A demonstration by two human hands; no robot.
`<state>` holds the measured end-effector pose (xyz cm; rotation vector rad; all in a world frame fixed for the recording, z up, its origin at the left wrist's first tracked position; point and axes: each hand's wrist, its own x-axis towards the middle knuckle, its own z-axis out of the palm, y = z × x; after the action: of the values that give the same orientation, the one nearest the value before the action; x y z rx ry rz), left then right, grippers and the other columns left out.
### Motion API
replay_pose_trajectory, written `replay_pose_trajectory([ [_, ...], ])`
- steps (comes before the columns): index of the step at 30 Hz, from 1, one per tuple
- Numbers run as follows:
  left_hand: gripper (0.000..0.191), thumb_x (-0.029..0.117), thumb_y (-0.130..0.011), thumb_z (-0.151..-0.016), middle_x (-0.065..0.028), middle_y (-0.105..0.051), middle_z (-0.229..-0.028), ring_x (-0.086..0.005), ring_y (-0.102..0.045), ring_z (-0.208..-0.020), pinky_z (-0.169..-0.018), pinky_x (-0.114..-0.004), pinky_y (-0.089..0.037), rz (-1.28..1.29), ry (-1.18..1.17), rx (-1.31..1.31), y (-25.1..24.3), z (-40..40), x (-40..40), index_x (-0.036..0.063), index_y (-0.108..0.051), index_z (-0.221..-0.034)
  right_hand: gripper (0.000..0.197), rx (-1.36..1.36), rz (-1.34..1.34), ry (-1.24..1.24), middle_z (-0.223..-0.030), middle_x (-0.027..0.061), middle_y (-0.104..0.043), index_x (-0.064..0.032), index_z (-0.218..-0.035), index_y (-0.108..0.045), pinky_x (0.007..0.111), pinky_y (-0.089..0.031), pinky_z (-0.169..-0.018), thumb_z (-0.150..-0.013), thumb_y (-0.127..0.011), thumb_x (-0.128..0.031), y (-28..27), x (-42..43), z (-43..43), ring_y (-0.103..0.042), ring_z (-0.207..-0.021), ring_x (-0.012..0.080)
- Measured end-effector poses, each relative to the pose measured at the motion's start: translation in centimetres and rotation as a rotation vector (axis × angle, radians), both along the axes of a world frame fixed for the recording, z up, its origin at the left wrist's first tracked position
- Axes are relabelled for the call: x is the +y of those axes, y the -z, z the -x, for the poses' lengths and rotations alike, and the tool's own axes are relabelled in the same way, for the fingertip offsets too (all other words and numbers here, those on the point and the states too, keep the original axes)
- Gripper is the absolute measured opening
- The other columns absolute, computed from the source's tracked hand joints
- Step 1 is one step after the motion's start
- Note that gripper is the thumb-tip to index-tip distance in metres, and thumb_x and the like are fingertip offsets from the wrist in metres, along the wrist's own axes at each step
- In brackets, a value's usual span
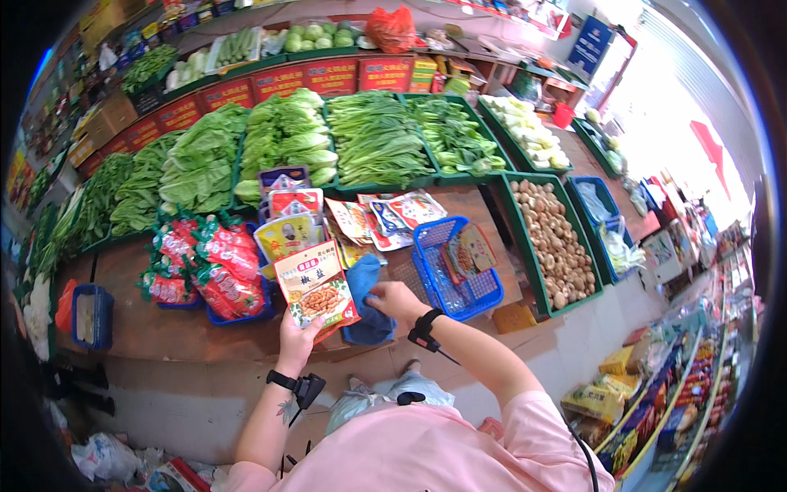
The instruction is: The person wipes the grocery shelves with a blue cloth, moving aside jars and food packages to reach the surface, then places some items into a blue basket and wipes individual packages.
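My left hand (299,335) holds a seasoning packet (315,286) upright by its lower edge, its printed front facing up toward me. Just right of it, my right hand (395,301) grips a blue cloth (369,307), which hangs beside and partly behind the packet. Other seasoning packets (289,230) stand in a group behind the held one, and more packets (409,212) lie loosely piled to their right. A blue plastic basket (486,301) with a few packets (470,252) in it sits right of my right hand.
Red-wrapped packages (224,270) fill blue baskets at the left. Green crates of leafy vegetables (378,138) line the back of the wooden table (184,335). A green crate of mushrooms (556,246) is at the right. Shelves of packaged goods (670,400) stand at the lower right.
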<state>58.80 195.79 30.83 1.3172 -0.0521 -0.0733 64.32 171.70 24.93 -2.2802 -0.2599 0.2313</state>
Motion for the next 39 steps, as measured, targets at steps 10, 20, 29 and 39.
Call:
replay_pose_trajectory([
  [10,0.051,-0.002,-0.067,-0.076,-0.0071,-0.057,-0.116,-0.0146,-0.056,-0.103,-0.091,-0.030,-0.045,-0.007,0.634,0.154,-0.6,-3.9,-5.5,-0.0005,-0.045,-0.123,0.036,0.441,-0.644,0.148,-0.105,0.0041,-0.063,-0.0014,-0.115,-0.056,0.025,-0.049,-0.072,-0.087,-0.063,-0.023,-10.8,-5.9,3.8,-0.058,-0.093,0.0087],
  [20,0.045,0.000,-0.066,-0.079,-0.0064,-0.060,-0.110,-0.0121,-0.058,-0.097,-0.085,-0.026,-0.047,-0.009,0.803,0.144,-0.1,-5.6,-14.0,-0.0028,-0.049,-0.120,0.032,0.289,-0.534,0.245,-0.078,-0.0010,-0.063,0.0012,-0.103,-0.063,0.021,-0.047,-0.057,-0.088,-0.061,-0.027,-11.7,-15.1,5.5,-0.056,-0.066,0.0047],
  [29,0.033,0.002,-0.063,-0.081,-0.0053,-0.062,-0.105,-0.0113,-0.058,-0.093,-0.084,-0.026,-0.046,-0.152,0.392,-0.005,0.0,-8.1,-18.3,-0.0014,-0.054,-0.113,0.026,-0.138,-0.382,0.589,-0.073,0.0068,-0.066,0.0022,-0.094,-0.065,0.025,-0.048,-0.058,-0.086,-0.062,-0.022,-10.0,-23.5,1.3,-0.060,-0.064,0.0095],
  [39,0.031,0.002,-0.058,-0.084,-0.0060,-0.061,-0.107,-0.0122,-0.057,-0.095,-0.086,-0.027,-0.045,-0.104,0.069,0.090,0.3,-6.7,-18.1,-0.0011,-0.053,-0.114,0.024,-0.197,0.297,0.287,-0.085,0.0171,-0.062,-0.0015,-0.087,-0.055,0.044,-0.050,-0.071,-0.079,-0.059,-0.024,-3.2,-24.4,-4.1,-0.061,-0.080,0.0346],
])
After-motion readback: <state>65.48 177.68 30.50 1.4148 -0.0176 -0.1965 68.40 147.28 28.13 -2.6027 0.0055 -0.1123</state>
